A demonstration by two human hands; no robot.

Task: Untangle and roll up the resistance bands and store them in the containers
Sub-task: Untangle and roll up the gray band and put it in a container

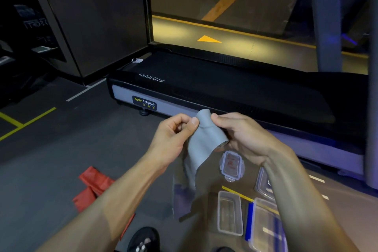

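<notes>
Now my left hand (173,135) and right hand (243,139) both pinch a grey resistance band (201,145); 1 red band (93,188) lies on the floor (61,159).

Dim indoor scene, warm yellow glow on the floor beyond the glass pane (235,2), blue tint at right, wide-angle bending at edges, slight softness.

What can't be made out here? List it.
Head view only:
- Grey band's lower end: blurs into the dim floor.
- Red band: partly hidden by the left forearm.
- Containers at right: hidden by the right forearm, cut off by the bottom edge.
- Lid label: too small.
</notes>
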